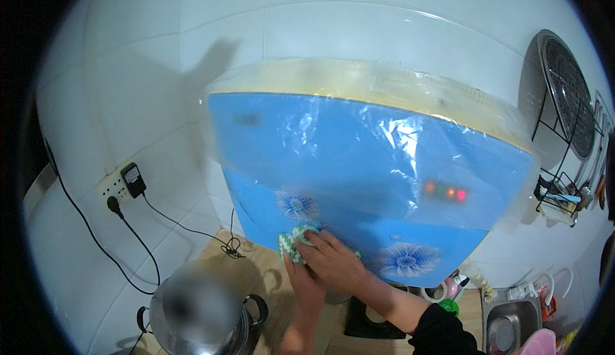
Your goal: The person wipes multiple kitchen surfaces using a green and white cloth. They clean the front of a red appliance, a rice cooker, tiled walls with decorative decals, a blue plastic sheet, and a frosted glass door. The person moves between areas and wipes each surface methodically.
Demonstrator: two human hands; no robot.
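My right hand (331, 261) presses a green-and-white cloth (287, 248) near the lower edge of a blue appliance front (346, 206). Beneath it, my left hand (303, 278) grips the same cloth, its fingers partly hidden. The cloth is bunched between the two hands. Blue-and-white flower prints decorate the panel on both sides of them. A clear plastic sheet (355, 134) covers the appliance's top and upper front. Small orange and red lights glow through that sheet at the right.
A lidded steel pot (230, 338) stands lower left, below a wall socket (106, 185) with a black adapter (133, 179) and cords. Under my right forearm is a black stove (370, 319). A steel sink (514, 326) and a wire rack (557, 182) are at right.
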